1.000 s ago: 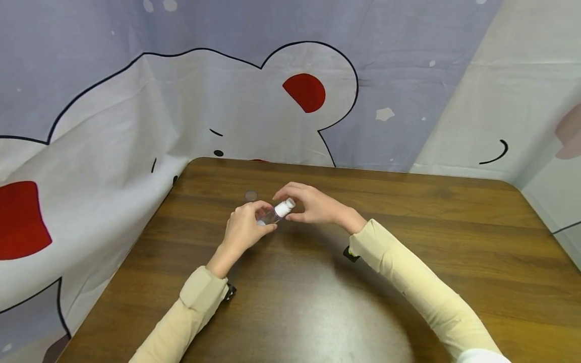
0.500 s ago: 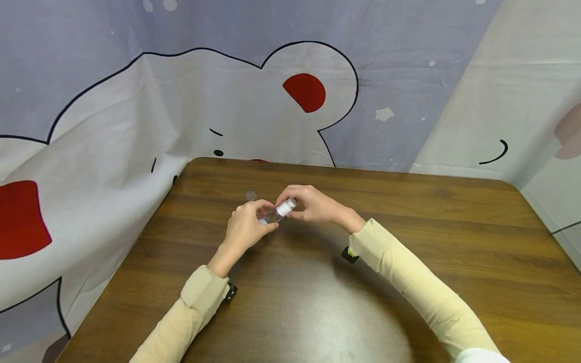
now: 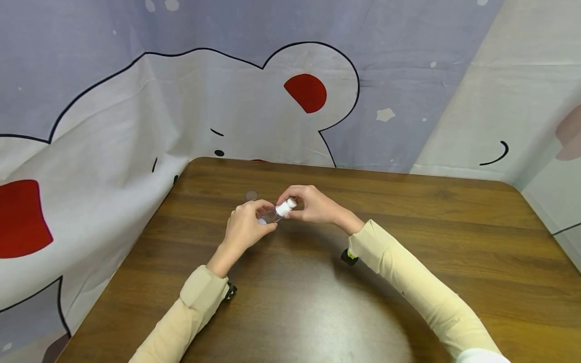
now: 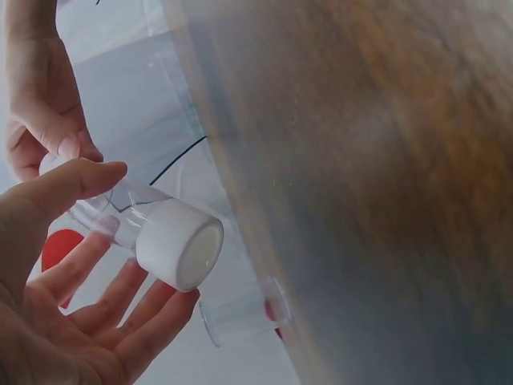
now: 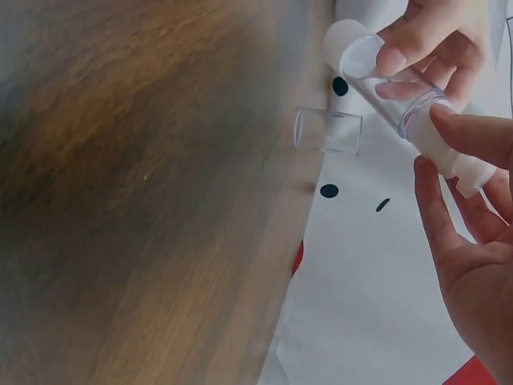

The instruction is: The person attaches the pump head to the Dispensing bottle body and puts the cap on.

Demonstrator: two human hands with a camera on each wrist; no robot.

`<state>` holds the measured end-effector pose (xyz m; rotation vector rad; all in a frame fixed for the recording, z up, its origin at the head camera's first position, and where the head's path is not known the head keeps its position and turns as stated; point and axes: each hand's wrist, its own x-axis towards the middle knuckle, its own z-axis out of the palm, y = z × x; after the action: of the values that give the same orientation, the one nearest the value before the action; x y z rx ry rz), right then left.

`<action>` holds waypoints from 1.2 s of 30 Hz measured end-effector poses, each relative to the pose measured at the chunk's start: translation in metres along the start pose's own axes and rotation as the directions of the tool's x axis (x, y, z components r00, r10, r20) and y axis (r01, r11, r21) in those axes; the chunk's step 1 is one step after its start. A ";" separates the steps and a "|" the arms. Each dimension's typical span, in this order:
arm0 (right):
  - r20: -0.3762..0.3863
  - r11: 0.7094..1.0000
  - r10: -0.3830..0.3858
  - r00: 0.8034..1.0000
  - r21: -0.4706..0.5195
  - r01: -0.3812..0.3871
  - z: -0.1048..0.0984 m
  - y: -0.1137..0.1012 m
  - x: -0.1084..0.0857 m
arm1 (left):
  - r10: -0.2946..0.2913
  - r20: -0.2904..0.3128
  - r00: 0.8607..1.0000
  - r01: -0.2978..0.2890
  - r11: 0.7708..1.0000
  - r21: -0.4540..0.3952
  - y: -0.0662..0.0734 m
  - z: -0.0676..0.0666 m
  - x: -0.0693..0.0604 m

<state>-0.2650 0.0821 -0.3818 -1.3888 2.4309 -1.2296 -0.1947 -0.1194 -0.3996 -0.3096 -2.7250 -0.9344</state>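
Observation:
A small clear pump bottle (image 3: 270,217) is held tilted above the table by both hands. My left hand (image 3: 245,226) grips its clear body between thumb and fingers, near the white bottom end (image 4: 178,245). At the upper end, my right hand (image 3: 315,205) pinches the white pump top (image 5: 439,146) between thumb and fingers. Part of the bottle's body is hidden behind the left fingers in the head view. Just beyond the left hand, a clear cylindrical cap (image 5: 330,131) stands on the table, apart from both hands.
The brown wooden table (image 3: 363,282) stretches out on all sides of the hands. Behind it and along its left side hangs a printed cloth (image 3: 245,101) with white cartoon figures and red patches.
My right hand has closed its thumb and fingers onto the white pump top, where before they stood a little apart around it. The left hand and bottle have hardly moved.

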 end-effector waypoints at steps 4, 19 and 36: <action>-0.020 0.997 0.030 0.999 0.070 -0.029 -0.002 0.000 0.001 | 0.009 0.003 1.000 -0.009 1.000 -0.008 -0.001 -0.001 0.002; -0.002 0.979 0.131 0.991 0.159 -0.129 -0.009 -0.003 0.004 | 0.009 0.025 1.000 -0.009 1.000 -0.015 -0.001 -0.002 0.003; -0.059 0.983 0.169 0.984 0.083 -0.164 -0.003 -0.008 0.005 | 0.025 -0.011 1.000 -0.025 1.000 0.002 0.001 -0.002 0.002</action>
<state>-0.2638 0.0784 -0.3727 -1.1169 2.4541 -1.3329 -0.1962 -0.1194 -0.3966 -0.3371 -2.7053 -0.9246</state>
